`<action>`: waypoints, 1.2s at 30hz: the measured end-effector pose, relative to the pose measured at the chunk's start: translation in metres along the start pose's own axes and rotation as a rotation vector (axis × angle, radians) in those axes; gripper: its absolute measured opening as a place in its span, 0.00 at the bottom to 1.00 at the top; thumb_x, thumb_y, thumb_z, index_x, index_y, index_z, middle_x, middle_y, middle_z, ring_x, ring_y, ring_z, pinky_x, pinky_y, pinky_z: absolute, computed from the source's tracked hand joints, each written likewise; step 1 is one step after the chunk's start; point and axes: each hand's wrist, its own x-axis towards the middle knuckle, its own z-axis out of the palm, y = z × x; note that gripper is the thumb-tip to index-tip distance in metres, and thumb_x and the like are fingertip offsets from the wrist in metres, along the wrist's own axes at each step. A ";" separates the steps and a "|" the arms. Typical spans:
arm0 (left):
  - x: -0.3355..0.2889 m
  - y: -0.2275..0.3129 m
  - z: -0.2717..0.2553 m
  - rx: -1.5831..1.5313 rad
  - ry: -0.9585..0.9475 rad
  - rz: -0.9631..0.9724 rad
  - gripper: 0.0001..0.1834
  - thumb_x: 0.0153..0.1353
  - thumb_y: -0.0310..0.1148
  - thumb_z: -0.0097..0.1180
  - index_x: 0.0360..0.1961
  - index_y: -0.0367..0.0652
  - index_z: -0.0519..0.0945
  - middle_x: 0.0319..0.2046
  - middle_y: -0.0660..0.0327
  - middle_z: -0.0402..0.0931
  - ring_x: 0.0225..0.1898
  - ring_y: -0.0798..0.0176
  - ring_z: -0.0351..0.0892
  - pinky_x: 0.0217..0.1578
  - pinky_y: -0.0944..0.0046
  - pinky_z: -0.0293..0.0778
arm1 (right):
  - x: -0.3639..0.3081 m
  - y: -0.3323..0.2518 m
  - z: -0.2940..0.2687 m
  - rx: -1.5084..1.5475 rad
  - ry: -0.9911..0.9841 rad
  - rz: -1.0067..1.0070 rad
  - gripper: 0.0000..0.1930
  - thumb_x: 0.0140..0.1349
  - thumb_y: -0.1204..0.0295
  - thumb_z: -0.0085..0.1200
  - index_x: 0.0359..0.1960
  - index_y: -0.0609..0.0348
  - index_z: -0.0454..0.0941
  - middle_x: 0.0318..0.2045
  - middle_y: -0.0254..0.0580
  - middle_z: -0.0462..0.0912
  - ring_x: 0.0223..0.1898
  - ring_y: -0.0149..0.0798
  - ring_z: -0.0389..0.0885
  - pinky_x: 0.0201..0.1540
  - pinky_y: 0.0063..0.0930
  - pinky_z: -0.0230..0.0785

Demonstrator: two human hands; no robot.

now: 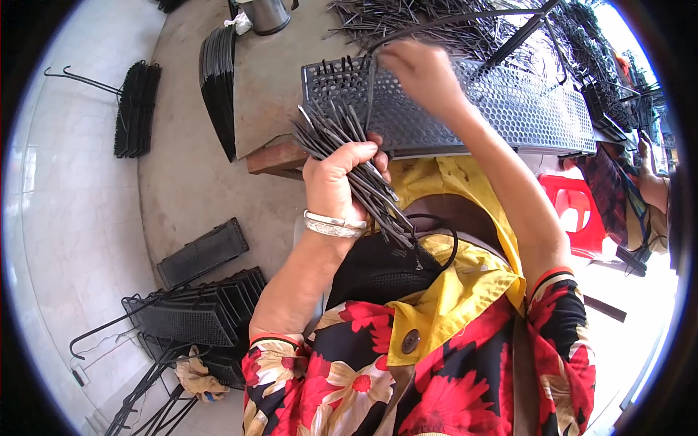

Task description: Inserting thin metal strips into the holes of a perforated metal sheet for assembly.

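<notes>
A bundle of thin black rods (385, 207) is wrapped in the fingers of my left hand (338, 171), slanting across my lap. In front of me a long, curved black panel (523, 109) full of small round holes lies across the work table. Short black rods (338, 67) stick up along its left end. My right hand (422, 69) is over the panel's far left part, fingers curled closed beside a thin curved black bar (465, 20). Its fingertips are partly hidden, so what they pinch does not show.
Loose black rods (443, 25) cover the table's far side. A stack of curved black plates (218, 73) and a metal container (266, 14) stand at far left. Black perforated trays (189, 320) and a tan glove (195, 374) are lower left. A red stool (582, 232) and another person's arm (653, 187) are right.
</notes>
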 end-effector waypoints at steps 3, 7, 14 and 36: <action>-0.002 0.000 -0.006 0.017 0.016 0.039 0.08 0.43 0.18 0.51 0.29 0.33 0.73 0.23 0.55 0.74 0.19 0.61 0.73 0.18 0.64 0.71 | 0.010 -0.049 -0.026 0.727 -0.131 0.674 0.11 0.54 0.72 0.53 0.35 0.68 0.76 0.21 0.38 0.78 0.20 0.26 0.73 0.23 0.17 0.65; -0.002 -0.004 -0.004 0.026 0.005 0.070 0.09 0.42 0.17 0.51 0.29 0.32 0.73 0.23 0.54 0.74 0.18 0.60 0.73 0.17 0.64 0.70 | 0.010 -0.064 -0.035 0.914 -0.225 0.681 0.10 0.51 0.77 0.54 0.34 0.72 0.76 0.20 0.42 0.78 0.17 0.28 0.73 0.21 0.18 0.66; -0.003 -0.007 -0.006 0.039 0.016 0.062 0.09 0.41 0.17 0.51 0.28 0.32 0.73 0.25 0.52 0.75 0.18 0.61 0.73 0.17 0.64 0.70 | 0.022 -0.043 -0.030 0.862 0.193 0.597 0.07 0.53 0.79 0.52 0.34 0.68 0.76 0.24 0.41 0.79 0.21 0.26 0.75 0.22 0.17 0.69; 0.000 -0.014 -0.009 0.043 0.017 0.060 0.08 0.39 0.15 0.52 0.25 0.30 0.74 0.22 0.55 0.76 0.18 0.64 0.72 0.20 0.69 0.69 | 0.050 -0.038 0.051 0.132 0.147 -0.074 0.07 0.49 0.75 0.54 0.31 0.61 0.77 0.24 0.45 0.78 0.25 0.43 0.78 0.28 0.28 0.70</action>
